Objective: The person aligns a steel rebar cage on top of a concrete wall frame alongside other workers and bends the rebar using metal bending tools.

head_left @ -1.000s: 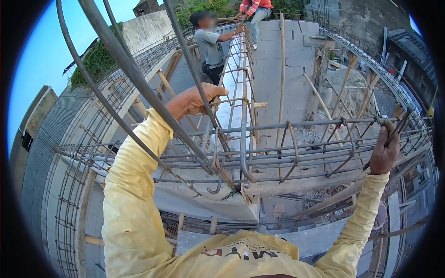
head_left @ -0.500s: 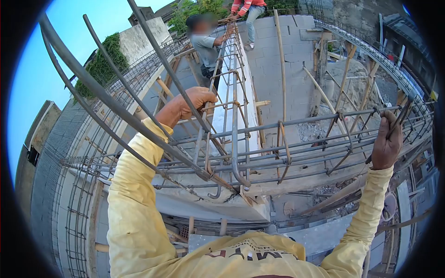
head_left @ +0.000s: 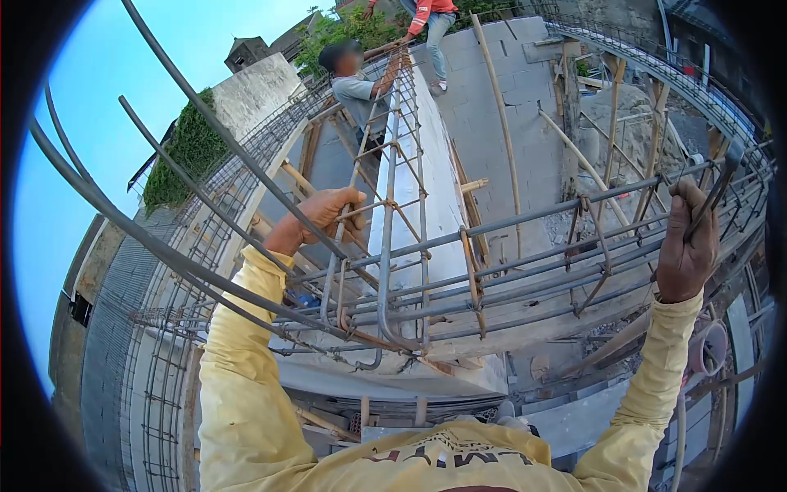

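My left hand (head_left: 326, 215) is closed around a steel bar at the near end of a rebar cage (head_left: 389, 246), which runs away along the top of a white wall. Long bent rebars (head_left: 176, 261) rise past my left forearm toward the upper left. My right hand (head_left: 687, 246) is closed on a dark metal hand tool (head_left: 721, 182), its thicker end pointing up and right. It is beside the right end of a second rebar cage (head_left: 525, 220), which crosses in front of me and meets the first one at the corner.
Two people handle the far end of the cage: one in a grey shirt (head_left: 354, 90), another in a red top (head_left: 426, 12). Wooden props (head_left: 498, 115) lean by the block wall (head_left: 484, 90). More rebar (head_left: 156, 377) stands at left; a bucket (head_left: 707, 348) sits low right.
My view has shifted slightly. The near end of the first cage and my left hand appear lower and farther left. My right hand keeps the tool, now tilted more upright.
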Tool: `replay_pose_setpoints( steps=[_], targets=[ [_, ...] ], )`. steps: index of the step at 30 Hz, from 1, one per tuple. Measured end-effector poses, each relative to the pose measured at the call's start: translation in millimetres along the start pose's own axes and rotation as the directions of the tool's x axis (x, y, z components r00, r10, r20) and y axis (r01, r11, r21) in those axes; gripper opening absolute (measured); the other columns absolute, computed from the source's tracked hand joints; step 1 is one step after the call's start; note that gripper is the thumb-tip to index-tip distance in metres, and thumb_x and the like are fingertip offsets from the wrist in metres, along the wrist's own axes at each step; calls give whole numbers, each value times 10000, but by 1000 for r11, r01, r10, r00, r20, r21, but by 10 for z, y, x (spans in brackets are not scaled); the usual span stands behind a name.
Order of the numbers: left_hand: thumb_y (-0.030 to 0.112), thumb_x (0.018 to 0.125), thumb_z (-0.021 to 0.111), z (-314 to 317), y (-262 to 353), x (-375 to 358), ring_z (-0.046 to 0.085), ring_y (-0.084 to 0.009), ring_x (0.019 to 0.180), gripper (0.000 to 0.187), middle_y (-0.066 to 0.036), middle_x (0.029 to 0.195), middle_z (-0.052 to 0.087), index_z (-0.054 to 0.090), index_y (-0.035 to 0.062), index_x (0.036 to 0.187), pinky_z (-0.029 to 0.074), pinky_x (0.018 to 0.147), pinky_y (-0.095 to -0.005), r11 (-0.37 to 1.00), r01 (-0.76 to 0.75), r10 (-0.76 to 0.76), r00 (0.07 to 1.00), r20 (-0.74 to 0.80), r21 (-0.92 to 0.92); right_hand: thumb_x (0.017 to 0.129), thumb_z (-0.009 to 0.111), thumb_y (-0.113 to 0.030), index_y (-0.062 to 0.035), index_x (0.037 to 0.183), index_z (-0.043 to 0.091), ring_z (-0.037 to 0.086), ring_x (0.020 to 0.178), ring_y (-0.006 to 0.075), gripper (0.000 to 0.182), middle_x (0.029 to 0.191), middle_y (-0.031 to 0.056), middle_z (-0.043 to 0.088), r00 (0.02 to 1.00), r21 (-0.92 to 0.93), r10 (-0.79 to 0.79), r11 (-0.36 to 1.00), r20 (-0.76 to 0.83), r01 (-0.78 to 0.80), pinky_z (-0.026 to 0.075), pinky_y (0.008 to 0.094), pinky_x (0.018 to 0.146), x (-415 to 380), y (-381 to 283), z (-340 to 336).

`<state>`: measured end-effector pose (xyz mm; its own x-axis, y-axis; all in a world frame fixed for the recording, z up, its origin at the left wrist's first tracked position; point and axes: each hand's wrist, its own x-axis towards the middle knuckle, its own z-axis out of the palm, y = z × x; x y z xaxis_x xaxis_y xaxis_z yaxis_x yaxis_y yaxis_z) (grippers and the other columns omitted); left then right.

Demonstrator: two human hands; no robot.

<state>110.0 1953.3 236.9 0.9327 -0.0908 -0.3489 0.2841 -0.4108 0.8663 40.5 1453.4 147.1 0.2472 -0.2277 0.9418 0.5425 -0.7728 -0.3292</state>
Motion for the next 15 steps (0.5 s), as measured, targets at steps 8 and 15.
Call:
replay_pose_setpoints(
  steps=[8, 15],
  targets=[
    [361, 983, 470, 58, -61, -40, 668, -284, 1009, 415, -185, 1132, 660, 605, 16, 1169, 563, 852, -453, 986, 116, -72, 942, 329, -116, 940, 578, -45, 39, 1070, 632, 654, 867, 254, 164, 938, 157, 670, 999, -17, -38, 999, 23, 39, 513, 352, 782, 43, -64, -40],
    [301, 967, 524, 8, -39, -69, 630, -311, 1082, 392, -197, 1168, 639, 587, -10, 1198, 554, 855, -446, 996, 66, -42, 940, 340, -58, 938, 578, -40, 38, 1068, 629, 650, 863, 252, 160, 946, 157, 663, 998, 18, -52, 999, 26, 51, 508, 345, 778, 43, -51, -37]
  ],
)
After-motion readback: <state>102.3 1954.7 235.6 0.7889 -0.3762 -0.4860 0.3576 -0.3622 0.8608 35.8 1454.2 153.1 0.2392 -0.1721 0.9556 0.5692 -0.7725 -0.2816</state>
